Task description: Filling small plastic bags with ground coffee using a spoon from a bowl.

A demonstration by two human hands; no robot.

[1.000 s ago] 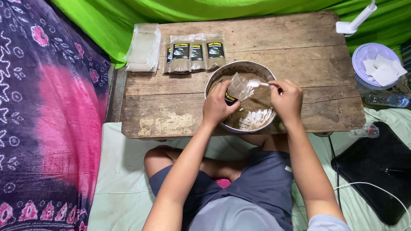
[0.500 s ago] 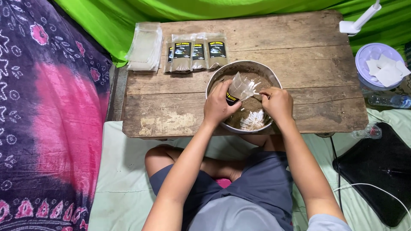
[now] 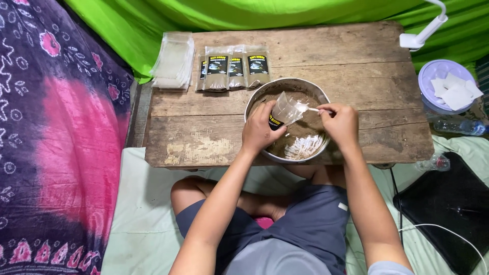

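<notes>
A round metal bowl [image 3: 258,94] of brown powder sits near the front edge of a low wooden table [image 3: 351,61]. Over the bowl my left hand [image 3: 260,130] holds a small clear plastic pouch [image 3: 286,109] with a black label, tilted with its mouth to the right. My right hand [image 3: 341,124] grips a white plastic spoon [image 3: 311,109] whose tip is at the pouch's mouth. Three filled pouches [image 3: 230,68] of brown powder lie side by side behind the bowl. A stack of empty clear pouches [image 3: 174,61] lies to their left.
A white clip lamp [image 3: 424,33] is fixed at the table's far right corner. A pale purple tub [image 3: 444,87] with white papers, a plastic bottle [image 3: 458,127] and a black bag [image 3: 448,203] lie to the right. Patterned purple-pink cloth [image 3: 56,132] hangs on the left, green cloth [image 3: 244,12] behind.
My right hand has brought the spoon to the pouch's mouth. The pouch in my left hand has tilted more to the right.
</notes>
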